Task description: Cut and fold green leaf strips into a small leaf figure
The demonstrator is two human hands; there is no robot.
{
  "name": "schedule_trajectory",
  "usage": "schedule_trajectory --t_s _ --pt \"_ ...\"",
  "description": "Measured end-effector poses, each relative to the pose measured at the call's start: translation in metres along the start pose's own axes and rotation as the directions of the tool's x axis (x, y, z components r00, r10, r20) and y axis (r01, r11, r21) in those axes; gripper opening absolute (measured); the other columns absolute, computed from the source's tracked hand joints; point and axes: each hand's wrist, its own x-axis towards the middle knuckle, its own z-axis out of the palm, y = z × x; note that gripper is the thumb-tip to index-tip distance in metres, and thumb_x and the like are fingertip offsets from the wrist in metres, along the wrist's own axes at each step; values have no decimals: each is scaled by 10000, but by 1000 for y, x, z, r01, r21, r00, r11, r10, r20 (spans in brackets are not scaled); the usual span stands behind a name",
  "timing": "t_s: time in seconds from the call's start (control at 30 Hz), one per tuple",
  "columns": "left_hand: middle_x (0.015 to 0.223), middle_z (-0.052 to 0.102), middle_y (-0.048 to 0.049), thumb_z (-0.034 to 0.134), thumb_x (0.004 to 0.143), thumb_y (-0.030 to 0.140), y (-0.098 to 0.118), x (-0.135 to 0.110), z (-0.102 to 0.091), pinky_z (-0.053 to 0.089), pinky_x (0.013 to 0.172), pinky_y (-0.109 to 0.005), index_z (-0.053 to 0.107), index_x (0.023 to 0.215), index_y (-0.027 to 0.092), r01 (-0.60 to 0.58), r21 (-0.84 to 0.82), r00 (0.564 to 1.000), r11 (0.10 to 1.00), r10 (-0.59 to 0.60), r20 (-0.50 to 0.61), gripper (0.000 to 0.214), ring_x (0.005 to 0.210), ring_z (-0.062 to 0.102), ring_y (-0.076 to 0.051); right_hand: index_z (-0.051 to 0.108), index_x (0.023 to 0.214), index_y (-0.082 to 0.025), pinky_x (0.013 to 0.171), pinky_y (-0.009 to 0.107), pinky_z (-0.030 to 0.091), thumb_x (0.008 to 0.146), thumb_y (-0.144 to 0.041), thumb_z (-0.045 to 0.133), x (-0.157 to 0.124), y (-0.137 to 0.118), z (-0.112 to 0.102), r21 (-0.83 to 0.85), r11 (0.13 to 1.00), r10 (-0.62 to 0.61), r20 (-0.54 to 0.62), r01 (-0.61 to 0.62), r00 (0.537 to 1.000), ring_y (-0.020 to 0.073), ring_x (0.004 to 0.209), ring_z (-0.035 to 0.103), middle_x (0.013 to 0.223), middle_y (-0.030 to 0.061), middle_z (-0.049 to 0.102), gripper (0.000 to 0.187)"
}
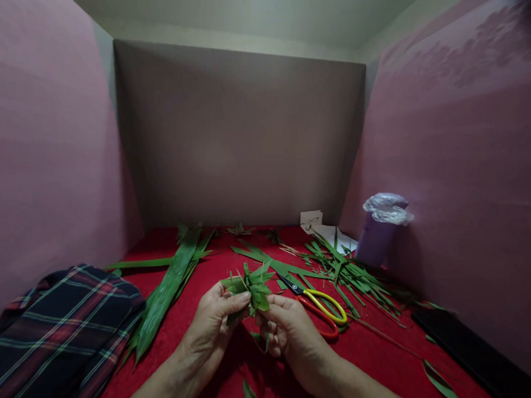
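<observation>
Between my hands is a small woven piece of green leaf strips, with pointed ends sticking out and a thin pale sliver poking up. My left hand pinches its left side between thumb and fingers. My right hand grips its lower right side, and a loose strip curls down beneath. Part of the piece is hidden behind my fingers. Just right of my hands lie scissors with one yellow and one red handle, their dark blades over leaf strips. A cut leaf scrap rests on the red cloth below.
Long green leaves lie at left beside plaid fabric. A heap of cut strips spreads at right, near a purple container with plastic over its top. A dark flat object lies at far right. Walls enclose the red cloth.
</observation>
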Motion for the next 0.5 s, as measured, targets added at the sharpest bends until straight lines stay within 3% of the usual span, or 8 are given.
schedule_trajectory --t_s 0.27,0.5 --pt "731 672 -52 757 493 128 2 2 4 464 626 -261 556 823 124 -16 37 990 999 21 -142 386 662 613 -158 549 711 -122 340 139 214 691 -232 628 1 -1 -1 35 999 -9 19 8 1000 18 377 341 571 -30 506 137" --pt "730 671 -45 752 509 129 1 1 4 470 648 -253 542 832 128 -25 36 992 999 30 -125 386 670 617 -149 562 722 -113 350 137 209 702 -207 601 -2 -4 0 75 997 15 46 -18 999 19 405 354 606 -26 498 104"
